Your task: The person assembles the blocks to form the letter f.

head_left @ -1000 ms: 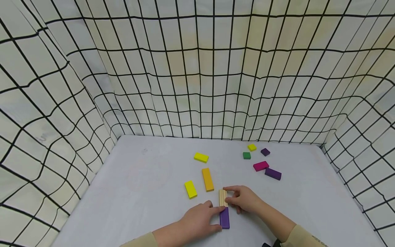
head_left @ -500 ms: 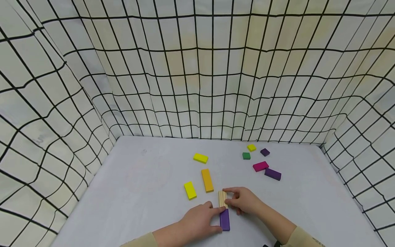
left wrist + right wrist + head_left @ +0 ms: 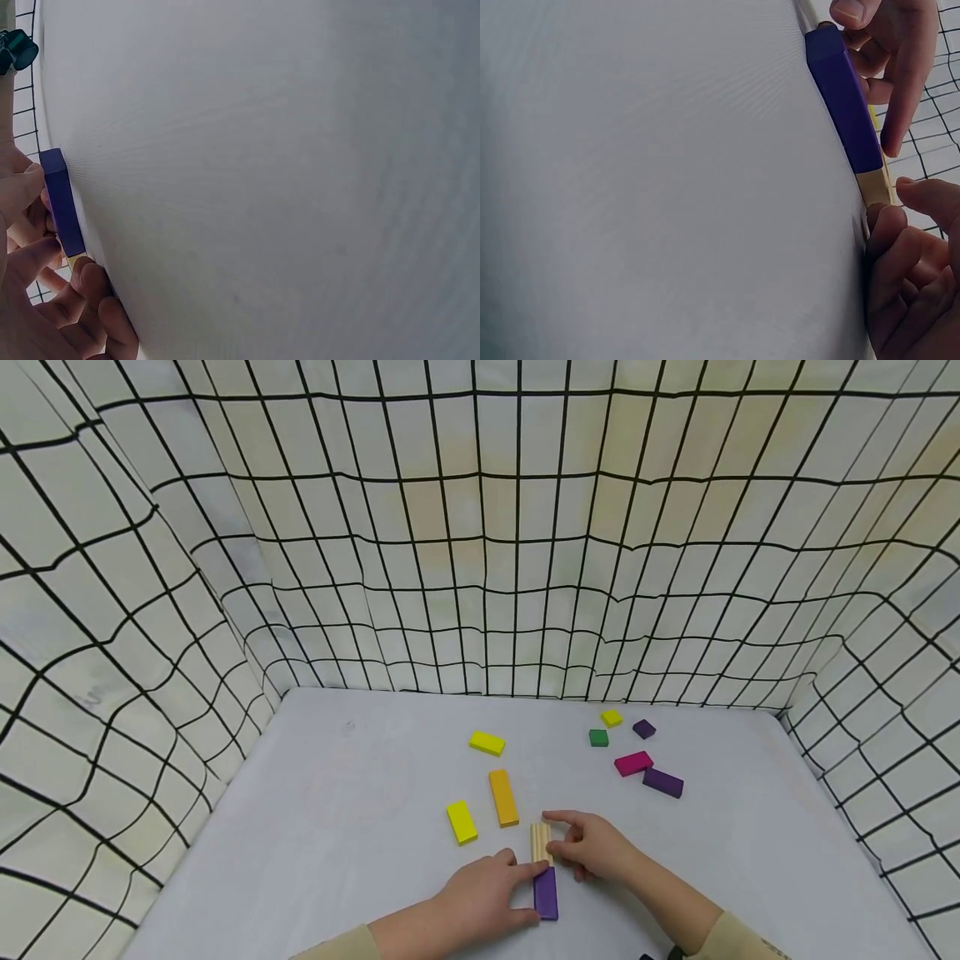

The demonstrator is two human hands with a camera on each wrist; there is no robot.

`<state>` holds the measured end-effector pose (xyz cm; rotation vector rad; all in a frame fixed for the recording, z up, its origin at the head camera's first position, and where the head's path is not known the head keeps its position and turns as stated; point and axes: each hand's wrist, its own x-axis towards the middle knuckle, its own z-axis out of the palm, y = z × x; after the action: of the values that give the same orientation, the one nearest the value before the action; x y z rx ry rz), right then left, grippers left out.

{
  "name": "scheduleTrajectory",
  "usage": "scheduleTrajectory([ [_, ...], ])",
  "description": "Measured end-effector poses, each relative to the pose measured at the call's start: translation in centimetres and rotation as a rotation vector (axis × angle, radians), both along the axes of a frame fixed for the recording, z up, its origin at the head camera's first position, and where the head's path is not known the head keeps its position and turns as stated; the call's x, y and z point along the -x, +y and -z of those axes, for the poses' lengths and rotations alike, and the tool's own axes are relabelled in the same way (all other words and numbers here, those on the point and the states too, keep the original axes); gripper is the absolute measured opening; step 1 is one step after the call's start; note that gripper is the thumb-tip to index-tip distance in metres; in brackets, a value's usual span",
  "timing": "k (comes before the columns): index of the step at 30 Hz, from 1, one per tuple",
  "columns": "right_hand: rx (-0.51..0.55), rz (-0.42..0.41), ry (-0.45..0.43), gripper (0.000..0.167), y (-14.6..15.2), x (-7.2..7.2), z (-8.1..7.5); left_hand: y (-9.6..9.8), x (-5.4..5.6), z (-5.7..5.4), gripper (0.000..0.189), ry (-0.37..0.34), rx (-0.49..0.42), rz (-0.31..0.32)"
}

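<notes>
A purple block [image 3: 546, 893] and a pale wooden piece with lengthwise grooves [image 3: 541, 843] lie end to end on the white table. My left hand [image 3: 483, 893] holds the purple block lengthwise, thumb at its near end and index finger over the joint between the two pieces. On the other side, my right hand [image 3: 596, 845] has its thumb at the wooden piece's right edge and its index fingertip close by the far end. Both wrist views show the purple block [image 3: 844, 105] from low down, with the wooden piece [image 3: 874, 187] adjoining its end and partly hidden by fingers.
Left of the hands lie an orange block [image 3: 504, 797] and two yellow blocks, one nearer [image 3: 462, 822] and one farther [image 3: 487, 743]. At the back right are pink [image 3: 633, 763], purple [image 3: 663, 782], green [image 3: 598, 737] and other small blocks. Black netting [image 3: 517, 543] over white cloth surrounds the table.
My right index fingertip has shifted slightly away from the wooden piece's far end. Otherwise both hands and all the blocks keep their places.
</notes>
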<state>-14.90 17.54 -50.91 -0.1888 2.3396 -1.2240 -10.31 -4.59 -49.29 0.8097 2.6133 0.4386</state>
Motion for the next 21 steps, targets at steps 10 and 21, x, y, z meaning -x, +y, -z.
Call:
scheduleTrajectory([
  [10, 0.034, -0.002, 0.039, 0.053, 0.8, 0.4, 0.1, 0.1, 0.2, 0.2, 0.063, -0.008, 0.008, -0.002],
  [21, -0.059, 0.055, 0.205, 0.046, 4.9, 2.4, -0.9, 0.2, 0.2, -0.1, 0.062, -0.026, 0.019, -0.006],
])
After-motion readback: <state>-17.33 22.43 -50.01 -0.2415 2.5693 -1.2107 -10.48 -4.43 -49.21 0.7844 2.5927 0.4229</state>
